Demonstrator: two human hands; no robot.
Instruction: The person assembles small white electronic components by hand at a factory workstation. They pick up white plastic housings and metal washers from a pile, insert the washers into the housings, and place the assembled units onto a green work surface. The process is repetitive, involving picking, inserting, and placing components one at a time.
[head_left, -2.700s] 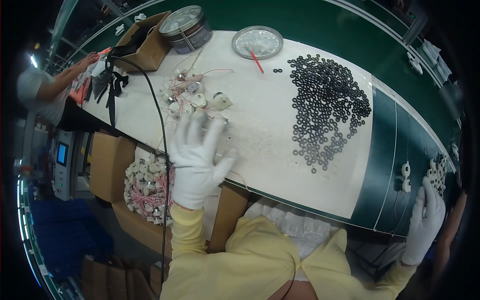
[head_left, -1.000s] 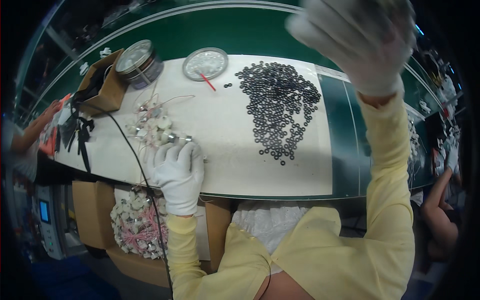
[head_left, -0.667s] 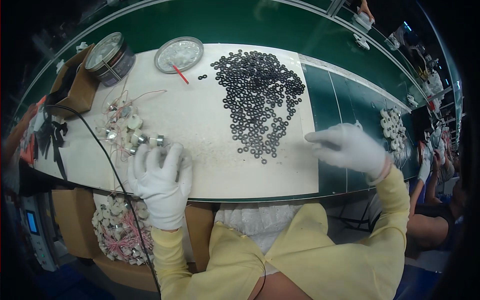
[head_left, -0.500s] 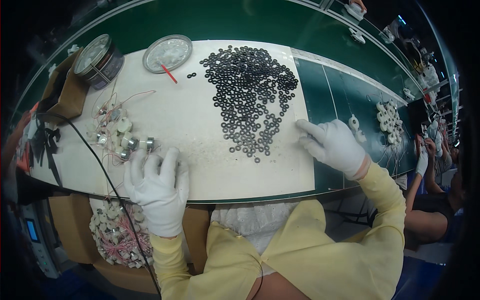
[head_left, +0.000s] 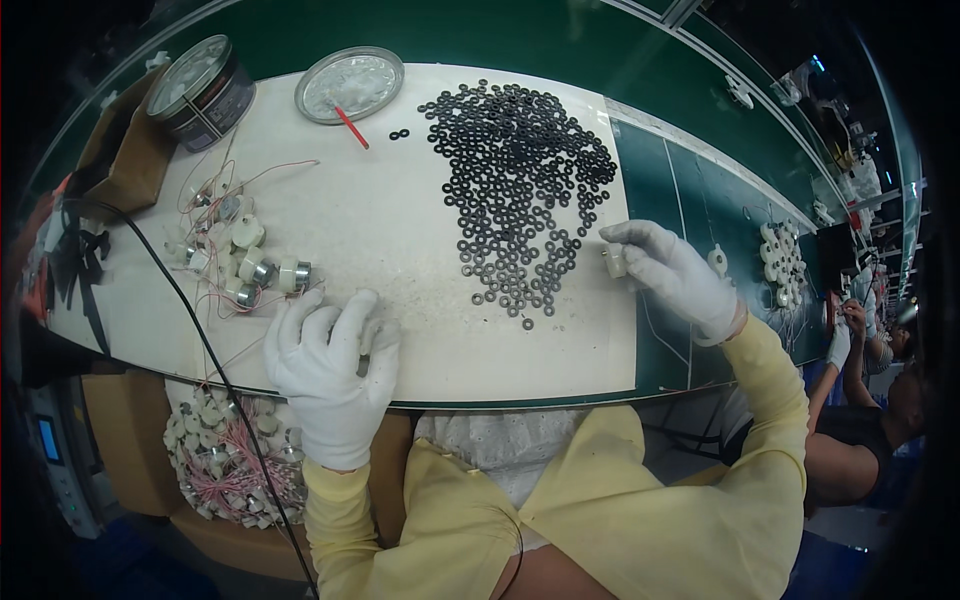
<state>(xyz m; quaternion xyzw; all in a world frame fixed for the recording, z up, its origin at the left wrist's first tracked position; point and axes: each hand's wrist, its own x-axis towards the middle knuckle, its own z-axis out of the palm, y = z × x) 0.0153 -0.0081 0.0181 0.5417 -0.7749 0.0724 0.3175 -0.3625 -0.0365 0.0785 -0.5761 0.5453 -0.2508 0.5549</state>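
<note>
Evidently, a small white part is pinched in the right hand's grip, presumably at the fingertips for easy turning, beside the black rings. By the counter's front edge, the left hand is curled near the wired parts; its grip cannot be judged. Working room is afforded between both hands, toward that edge.

Seemingly no legible lettering anywhere.

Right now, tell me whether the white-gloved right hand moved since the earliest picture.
Yes: the right hand moved left, from beside the clustered round white parts to the right edge of the white mat.
</note>
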